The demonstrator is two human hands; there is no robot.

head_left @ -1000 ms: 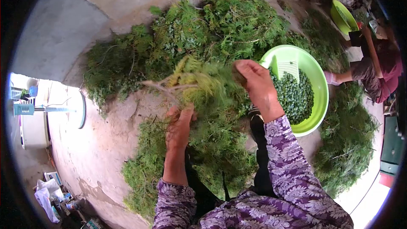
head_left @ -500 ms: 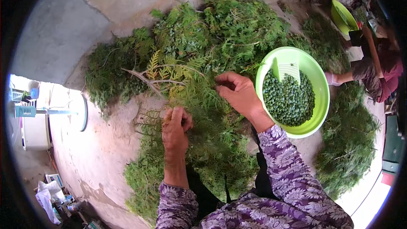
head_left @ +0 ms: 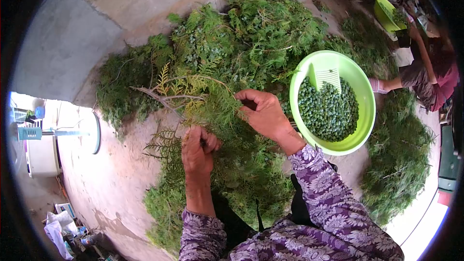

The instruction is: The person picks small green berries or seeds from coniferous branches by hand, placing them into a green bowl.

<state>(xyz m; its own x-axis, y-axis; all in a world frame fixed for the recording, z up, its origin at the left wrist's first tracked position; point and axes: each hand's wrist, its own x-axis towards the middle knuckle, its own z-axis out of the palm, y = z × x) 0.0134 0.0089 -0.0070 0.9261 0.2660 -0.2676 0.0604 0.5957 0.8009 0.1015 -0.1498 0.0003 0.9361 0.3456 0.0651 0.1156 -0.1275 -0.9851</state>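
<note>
- Head view: a co-worker's arm [head_left: 419,75] is cut off at the right edge. What the right hand's fingertips pinch is buried in foliage.
- A green basin [head_left: 300,130] of green cones [head_left: 328,113] sits just beside that hand, among heaped cut branches [head_left: 261,29].
- The left hand [head_left: 197,151] is fisted around the conifer branch [head_left: 186,92] at its stem. The right hand [head_left: 265,113], fingers curled together, grips its foliage.

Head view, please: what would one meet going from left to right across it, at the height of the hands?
White tub → left hand, closed on a leafy branch → right hand → green bowl of berries → another person's arm.
</note>
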